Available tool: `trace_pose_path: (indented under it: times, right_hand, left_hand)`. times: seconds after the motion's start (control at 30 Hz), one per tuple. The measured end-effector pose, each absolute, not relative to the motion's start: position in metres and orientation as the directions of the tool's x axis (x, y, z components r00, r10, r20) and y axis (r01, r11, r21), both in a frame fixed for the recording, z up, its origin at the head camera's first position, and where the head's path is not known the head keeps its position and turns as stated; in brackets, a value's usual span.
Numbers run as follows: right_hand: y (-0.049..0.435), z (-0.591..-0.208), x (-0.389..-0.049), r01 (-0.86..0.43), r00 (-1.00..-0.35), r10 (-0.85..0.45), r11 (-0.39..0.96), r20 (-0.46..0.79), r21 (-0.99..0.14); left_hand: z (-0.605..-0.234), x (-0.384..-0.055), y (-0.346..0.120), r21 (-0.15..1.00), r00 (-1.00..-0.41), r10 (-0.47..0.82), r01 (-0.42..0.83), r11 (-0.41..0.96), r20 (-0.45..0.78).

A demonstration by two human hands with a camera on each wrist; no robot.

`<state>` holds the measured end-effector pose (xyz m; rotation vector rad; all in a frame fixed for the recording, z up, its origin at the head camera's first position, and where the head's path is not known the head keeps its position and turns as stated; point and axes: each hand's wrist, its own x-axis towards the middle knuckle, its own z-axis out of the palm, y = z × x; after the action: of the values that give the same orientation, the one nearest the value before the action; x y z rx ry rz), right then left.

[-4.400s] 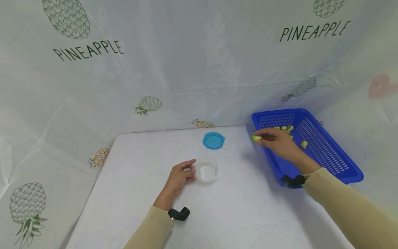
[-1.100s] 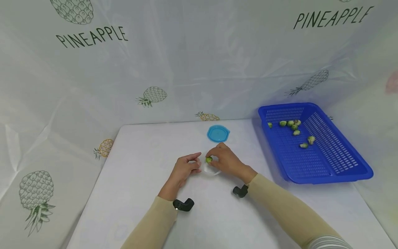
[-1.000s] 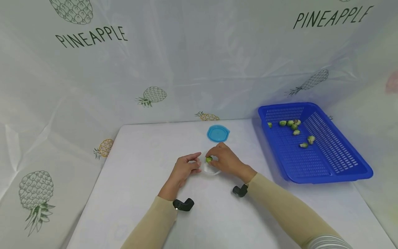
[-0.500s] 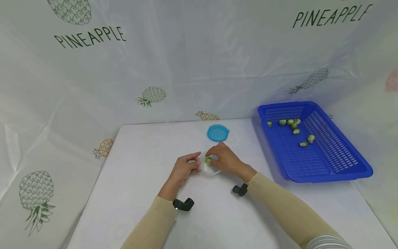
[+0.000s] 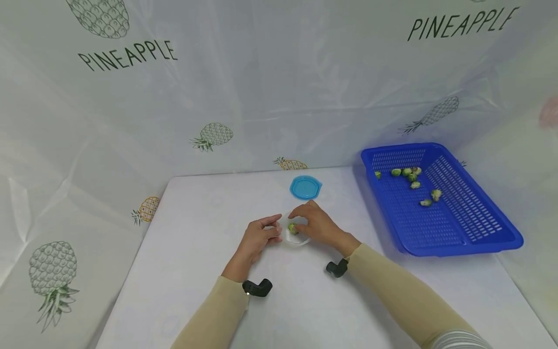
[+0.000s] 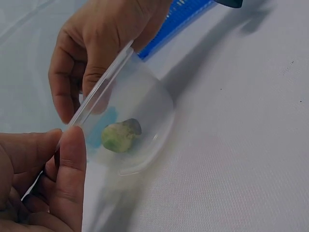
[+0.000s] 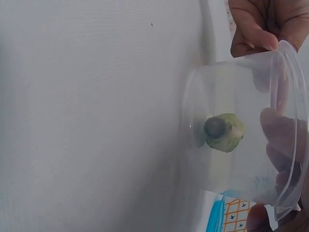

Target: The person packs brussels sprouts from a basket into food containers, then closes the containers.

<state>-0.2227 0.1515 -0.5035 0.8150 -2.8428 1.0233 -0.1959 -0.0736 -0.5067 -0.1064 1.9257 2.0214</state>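
My left hand pinches the rim of a clear plastic tub between thumb and finger. Inside the tub is a single Brussels sprout, seen through the wall in both wrist views. My right hand is over the tub's open top, its thumb and fingers spread apart. A gap shows between its fingers and the sprout in the right wrist view. Behind the tub lies a round blue lid, flat on the table.
A blue perforated basket stands at the right, with several Brussels sprouts toward its back. White cloth covers the table, and a pineapple-printed sheet hangs behind.
My right hand came from the basket to the tub with a Brussels sprout, then let it go inside. The sprout now sits lower, clear of the fingertips. My left hand stays at the tub.
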Motion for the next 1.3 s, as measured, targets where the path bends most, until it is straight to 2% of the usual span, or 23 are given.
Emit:
trace_pose_path:
  times: [0.3,0.47,0.83,1.07,1.3]
  right_hand:
    - [0.155,-0.497,-0.222,-0.332,-0.916,-0.382,0.554,0.121,-0.764]
    - [0.16,-0.491,-0.221,-0.303,-0.932,-0.335,0.512,0.138,-0.804]
    - [0.171,-0.473,-0.21,-0.308,-0.943,-0.257,0.433,0.212,-0.847]
    - [0.179,-0.46,-0.202,-0.331,-0.938,-0.215,0.338,0.27,-0.881]
    - [0.187,-0.447,-0.194,-0.322,-0.942,-0.187,0.286,0.278,-0.902]
  left_hand:
    - [-0.508,-0.195,-0.073,0.958,-0.942,0.186,-0.287,-0.015,-0.279]
    - [-0.507,-0.194,-0.073,0.955,-0.942,0.17,-0.296,-0.011,-0.289]
    - [-0.509,-0.194,-0.073,0.958,-0.945,0.172,-0.286,-0.011,-0.28]
    - [-0.509,-0.195,-0.073,0.958,-0.944,0.174,-0.287,-0.019,-0.28]
    - [-0.508,-0.194,-0.071,0.957,-0.945,0.164,-0.288,-0.016,-0.282]
